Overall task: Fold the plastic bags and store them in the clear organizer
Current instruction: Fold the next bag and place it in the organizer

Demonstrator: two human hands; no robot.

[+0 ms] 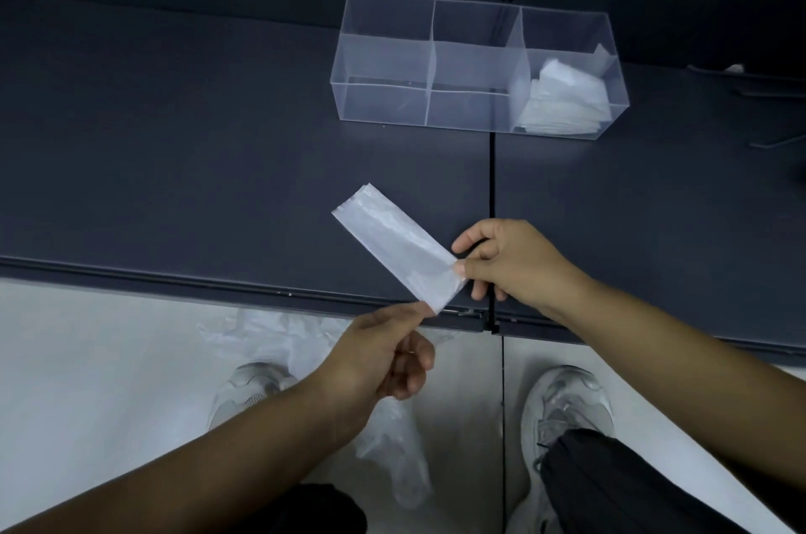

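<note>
From the head camera, we see the plastic bag [394, 243] already folded into a long, flat, translucent white strip. It lies slantwise over the near part of the dark tabletop [196, 141], though we cannot tell whether its far end rests on the surface. Our left hand [384, 352] pinches the strip's near corner between thumb and forefinger. Our right hand [510, 263] pinches the same end from the other side.

We judge the film featherlight, limp and slick, so folds may spring open. It is best pinched at edges and corners and pressed flat.

The clear organizer [384, 101], a rigid three-compartment plastic box, sits farther back. Folded bags [567, 97] are stacked in its right compartment. Crumpled loose bags [392, 446] lie on the pale floor by the shoes.
</note>
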